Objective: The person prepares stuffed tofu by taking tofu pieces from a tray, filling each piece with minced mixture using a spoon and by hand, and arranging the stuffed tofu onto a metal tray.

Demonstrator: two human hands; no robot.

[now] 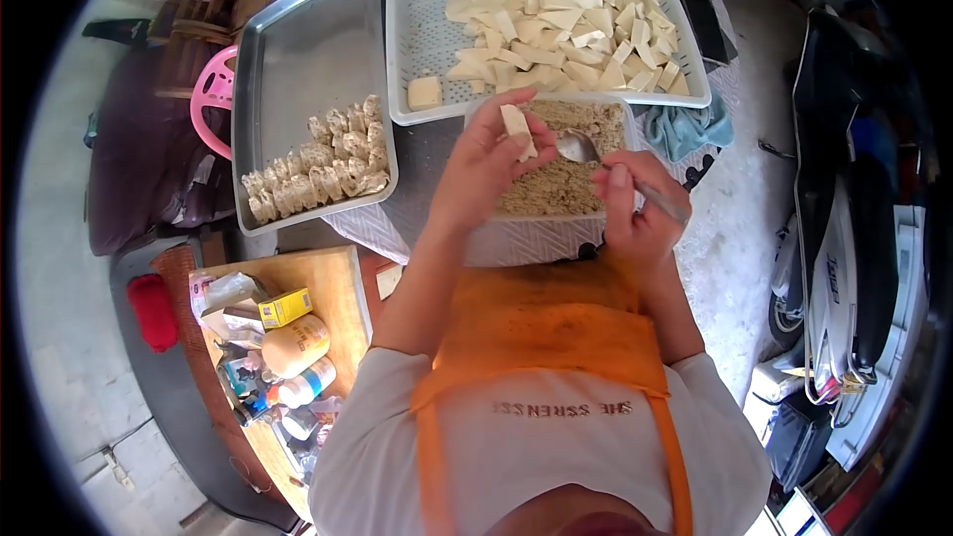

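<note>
My left hand [486, 159] pinches a pale, cream-coloured tofu piece [517, 131] between thumb and fingers. In my right hand [637, 208] is a metal spoon [579, 147], its bowl close beside the tofu piece; whether they touch, I cannot tell. Both hands are above a rectangular container of crumbly brown filling [556, 189]. Behind it, a white perforated tray [422, 25] bears a heap of cut tofu pieces [576, 30], with one block apart at its near left corner. To the left, a metal tray [298, 40] holds rows of filling-coated pieces [318, 174].
A light blue cloth [690, 127] lies right of the filling container. At lower left, a wooden table [342, 288] carries jars, bottles and a yellow box [285, 308]. A pink chair [212, 99] stands beyond the metal tray. A dark-and-white scooter [839, 268] is at right.
</note>
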